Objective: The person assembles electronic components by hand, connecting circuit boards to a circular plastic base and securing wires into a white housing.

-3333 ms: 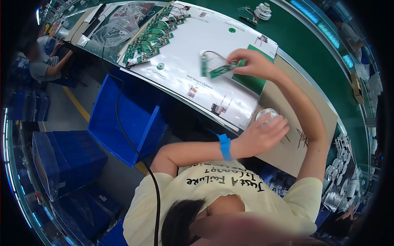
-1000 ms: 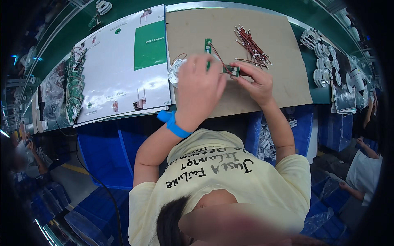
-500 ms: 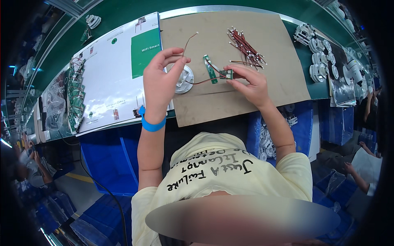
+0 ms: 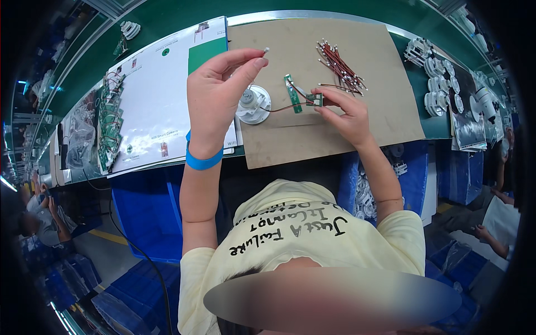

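Observation:
My left hand is closed in a pinch on the end of a thin cable, and its small white connector pokes out past the fingertips. Between the thumb and fingers of my right hand is a small green circuit board. A dark red wire runs from that board toward my left hand, passing over a round white plastic part that is partly hidden by the hand. Another wire joins the small board to a narrow green circuit strip just to its left.
Several red-brown cables with white ends lie heaped on the brown cardboard. Wired green boards line the white printed sheet's left side. White plastic parts stand at the right. Blue bins sit below the table edge.
My left fingertips have slid up the cable to its connector end, which stood well clear of them before. My right hand keeps hold of the small board. The whole view has shifted slightly.

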`<state>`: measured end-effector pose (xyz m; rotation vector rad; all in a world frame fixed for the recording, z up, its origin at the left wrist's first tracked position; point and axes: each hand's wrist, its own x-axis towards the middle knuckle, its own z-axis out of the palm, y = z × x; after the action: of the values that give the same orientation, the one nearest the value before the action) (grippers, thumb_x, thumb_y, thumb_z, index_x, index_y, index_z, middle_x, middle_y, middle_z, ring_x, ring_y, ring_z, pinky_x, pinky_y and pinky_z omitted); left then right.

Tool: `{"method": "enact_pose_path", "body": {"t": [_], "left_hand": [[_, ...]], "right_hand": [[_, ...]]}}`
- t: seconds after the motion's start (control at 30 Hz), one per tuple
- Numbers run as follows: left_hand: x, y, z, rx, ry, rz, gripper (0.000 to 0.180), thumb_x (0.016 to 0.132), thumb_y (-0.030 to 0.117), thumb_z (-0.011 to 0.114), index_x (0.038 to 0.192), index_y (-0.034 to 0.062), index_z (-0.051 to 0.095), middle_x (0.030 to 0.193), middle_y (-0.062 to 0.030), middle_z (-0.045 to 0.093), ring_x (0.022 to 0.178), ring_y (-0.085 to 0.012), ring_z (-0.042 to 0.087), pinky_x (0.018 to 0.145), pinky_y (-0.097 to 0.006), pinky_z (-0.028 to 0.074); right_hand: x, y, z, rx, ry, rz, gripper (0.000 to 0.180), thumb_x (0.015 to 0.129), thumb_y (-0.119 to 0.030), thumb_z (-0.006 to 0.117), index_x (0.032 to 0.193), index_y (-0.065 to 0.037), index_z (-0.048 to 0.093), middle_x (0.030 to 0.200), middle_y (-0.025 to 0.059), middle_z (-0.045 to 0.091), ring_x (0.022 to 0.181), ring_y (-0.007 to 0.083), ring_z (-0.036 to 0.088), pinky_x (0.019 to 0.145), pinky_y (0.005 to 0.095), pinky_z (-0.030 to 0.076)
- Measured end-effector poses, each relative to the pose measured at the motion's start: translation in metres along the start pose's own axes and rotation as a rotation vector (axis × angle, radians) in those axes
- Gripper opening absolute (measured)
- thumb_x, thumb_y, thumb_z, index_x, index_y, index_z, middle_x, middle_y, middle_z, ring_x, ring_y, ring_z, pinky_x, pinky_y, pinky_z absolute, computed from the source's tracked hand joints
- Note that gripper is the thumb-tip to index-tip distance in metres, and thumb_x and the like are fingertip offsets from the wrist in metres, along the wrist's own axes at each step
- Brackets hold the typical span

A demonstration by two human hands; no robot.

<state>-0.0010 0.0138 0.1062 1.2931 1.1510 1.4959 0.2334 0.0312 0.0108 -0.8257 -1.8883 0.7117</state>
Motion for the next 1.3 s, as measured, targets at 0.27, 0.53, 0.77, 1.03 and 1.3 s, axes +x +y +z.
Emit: {"method": "enact_pose_path", "body": {"t": [0.27,0.53,0.77,1.03,1.3], "left_hand": [[-0.006,-0.010,0.014,0.453,-0.128,0.276,0.009,0.074,0.010,0.068,0.083,0.0064,0.068,0.075,-0.0031,0.065,0.075,-0.0147,0.055,0.070,-0.029,0.044],[-0.016,-0.044,0.030,0.794,-0.262,0.499,0.005,0.070,0.012,0.066,0.074,0.0095,0.064,0.091,-0.0039,0.059,0.100,-0.0286,0.047,0.083,-0.040,0.040],[-0.017,-0.048,0.033,0.754,-0.322,0.445,0.005,0.070,0.013,0.065,0.074,0.0099,0.063,0.096,-0.0032,0.057,0.111,-0.0313,0.044,0.087,-0.044,0.036],[-0.020,-0.050,0.033,0.723,-0.427,0.340,0.008,0.077,0.012,0.063,0.082,0.0066,0.061,0.101,-0.0051,0.058,0.118,-0.0336,0.040,0.097,-0.043,0.032],[-0.020,-0.050,0.033,0.697,-0.441,0.314,0.008,0.077,0.012,0.062,0.082,0.0057,0.060,0.102,-0.0048,0.058,0.119,-0.0333,0.039,0.096,-0.043,0.033]], "right_hand": [[0.005,-0.008,0.001,-0.012,0.019,-0.066,0.034,0.073,0.002,0.067,0.107,-0.003,0.064,0.102,0.0101,0.066,0.081,0.0164,0.066,0.070,0.0255,0.054],[0.003,-0.002,0.001,-0.086,0.006,-0.217,0.037,0.070,0.007,0.066,0.106,0.002,0.064,0.103,0.0142,0.066,0.093,0.0229,0.065,0.077,0.0283,0.053],[-0.001,0.001,0.004,-0.103,0.044,-0.272,0.037,0.071,0.003,0.069,0.107,-0.005,0.066,0.102,0.0114,0.066,0.080,0.0194,0.065,0.066,0.0269,0.054],[-0.003,0.003,0.003,-0.110,0.067,-0.256,0.037,0.071,0.003,0.069,0.107,-0.005,0.067,0.102,0.0113,0.066,0.076,0.0180,0.065,0.064,0.0259,0.054],[-0.006,0.003,0.003,-0.071,0.037,-0.224,0.036,0.071,0.003,0.068,0.106,-0.004,0.067,0.101,0.0110,0.066,0.074,0.0171,0.064,0.062,0.0253,0.053]]}}
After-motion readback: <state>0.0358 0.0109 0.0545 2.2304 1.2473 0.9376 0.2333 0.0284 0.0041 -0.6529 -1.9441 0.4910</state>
